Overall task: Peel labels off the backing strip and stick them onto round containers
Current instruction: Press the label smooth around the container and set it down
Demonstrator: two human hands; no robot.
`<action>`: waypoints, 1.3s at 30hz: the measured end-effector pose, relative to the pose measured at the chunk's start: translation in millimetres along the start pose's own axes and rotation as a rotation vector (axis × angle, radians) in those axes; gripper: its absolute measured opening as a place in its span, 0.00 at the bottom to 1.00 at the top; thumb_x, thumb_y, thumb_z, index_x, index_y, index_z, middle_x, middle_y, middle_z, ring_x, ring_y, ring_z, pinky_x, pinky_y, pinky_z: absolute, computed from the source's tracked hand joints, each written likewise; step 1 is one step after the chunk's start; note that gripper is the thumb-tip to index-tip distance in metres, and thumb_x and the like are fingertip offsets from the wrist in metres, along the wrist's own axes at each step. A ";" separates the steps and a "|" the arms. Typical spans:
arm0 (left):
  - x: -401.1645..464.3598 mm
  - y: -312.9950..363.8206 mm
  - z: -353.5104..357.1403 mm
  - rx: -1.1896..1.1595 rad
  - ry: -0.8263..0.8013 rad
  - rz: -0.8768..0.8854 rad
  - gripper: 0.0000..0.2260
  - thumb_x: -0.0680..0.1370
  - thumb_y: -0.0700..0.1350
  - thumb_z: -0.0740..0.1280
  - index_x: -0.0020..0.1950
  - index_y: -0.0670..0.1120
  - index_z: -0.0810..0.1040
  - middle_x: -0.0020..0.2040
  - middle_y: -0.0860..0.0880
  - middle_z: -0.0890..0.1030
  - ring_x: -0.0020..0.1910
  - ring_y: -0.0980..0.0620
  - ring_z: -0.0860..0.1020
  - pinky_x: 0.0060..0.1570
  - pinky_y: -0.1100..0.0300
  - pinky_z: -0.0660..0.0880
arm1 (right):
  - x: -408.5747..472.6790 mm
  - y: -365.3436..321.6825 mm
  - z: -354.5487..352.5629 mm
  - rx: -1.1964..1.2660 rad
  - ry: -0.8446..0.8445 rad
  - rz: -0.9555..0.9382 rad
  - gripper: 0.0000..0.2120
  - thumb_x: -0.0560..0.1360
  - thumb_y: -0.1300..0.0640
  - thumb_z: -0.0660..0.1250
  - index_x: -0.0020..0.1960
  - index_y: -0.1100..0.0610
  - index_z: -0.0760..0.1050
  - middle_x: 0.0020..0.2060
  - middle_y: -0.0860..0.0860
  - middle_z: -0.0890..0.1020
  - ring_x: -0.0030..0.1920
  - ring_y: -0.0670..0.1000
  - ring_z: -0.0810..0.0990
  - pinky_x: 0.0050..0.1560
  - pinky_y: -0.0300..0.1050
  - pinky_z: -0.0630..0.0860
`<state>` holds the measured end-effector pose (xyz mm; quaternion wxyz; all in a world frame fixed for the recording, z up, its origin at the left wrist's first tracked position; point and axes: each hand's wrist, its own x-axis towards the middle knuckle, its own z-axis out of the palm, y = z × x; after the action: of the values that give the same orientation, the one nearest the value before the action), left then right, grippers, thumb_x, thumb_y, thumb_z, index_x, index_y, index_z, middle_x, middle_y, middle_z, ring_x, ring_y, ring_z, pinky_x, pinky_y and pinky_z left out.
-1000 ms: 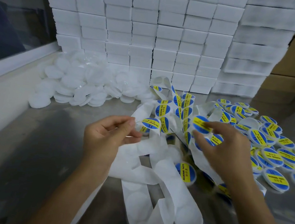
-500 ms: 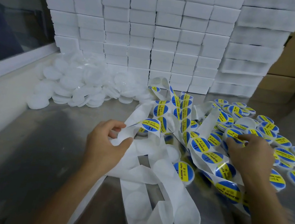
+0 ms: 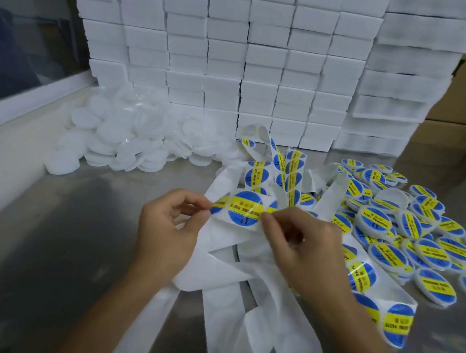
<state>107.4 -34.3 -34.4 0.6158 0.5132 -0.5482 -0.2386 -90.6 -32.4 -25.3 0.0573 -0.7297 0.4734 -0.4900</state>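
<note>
Both hands are meeting over the tangled white paper backing strip (image 3: 230, 268), which is sprawling across the grey metal table (image 3: 35, 253). The left hand (image 3: 169, 228) is pinching the strip's edge beside a round blue-and-yellow label (image 3: 246, 208); the right hand (image 3: 302, 249) is pinching at that label's other edge, though its fingertips are hiding the contact, so whether the label is already lifting is hard to tell. The strip's lower loops are running out of view at the bottom edge. Right of the strip, a spread of labelled round white containers (image 3: 398, 229) is crowding the table, their print too blurred to read fully. Left of and behind the strip, a heap of plain white round containers (image 3: 129, 138) is lying against stacked white foam boxes (image 3: 229, 41). Bare table is showing in front of that heap, left of the strip.
</note>
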 end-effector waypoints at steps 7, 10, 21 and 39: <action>-6.0 9.4 5.8 -0.356 -0.022 -0.216 0.18 0.73 0.28 0.69 0.33 0.50 0.82 0.34 0.55 0.83 0.35 0.60 0.79 0.39 0.69 0.75 | -5.2 -9.2 15.2 0.249 -0.081 0.262 0.14 0.77 0.51 0.68 0.37 0.58 0.79 0.32 0.47 0.83 0.35 0.45 0.81 0.37 0.43 0.77; -6.2 9.3 6.7 -0.487 0.001 -0.361 0.18 0.73 0.29 0.69 0.31 0.51 0.81 0.35 0.54 0.82 0.34 0.56 0.78 0.39 0.63 0.77 | -4.1 -8.2 15.1 0.407 -0.194 0.369 0.14 0.78 0.55 0.69 0.36 0.60 0.82 0.35 0.51 0.85 0.38 0.50 0.84 0.42 0.46 0.79; -5.9 7.2 3.6 -0.365 -0.055 -0.335 0.19 0.73 0.29 0.68 0.32 0.51 0.83 0.34 0.55 0.82 0.33 0.58 0.79 0.35 0.68 0.76 | -4.6 -0.6 12.4 0.038 -0.097 -0.074 0.09 0.72 0.67 0.69 0.46 0.55 0.83 0.47 0.44 0.84 0.51 0.51 0.81 0.52 0.56 0.74; -20.7 -3.8 17.0 -0.030 -0.327 -0.028 0.09 0.68 0.50 0.74 0.47 0.58 0.81 0.41 0.55 0.84 0.39 0.55 0.82 0.40 0.63 0.78 | -3.9 3.4 9.1 0.054 -0.075 0.074 0.25 0.71 0.51 0.77 0.64 0.51 0.72 0.60 0.45 0.77 0.59 0.42 0.77 0.56 0.39 0.75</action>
<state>86.8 -24.2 -48.9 0.5224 0.4659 -0.6303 -0.3358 -86.0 -34.7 -34.4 0.1128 -0.7278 0.4842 -0.4723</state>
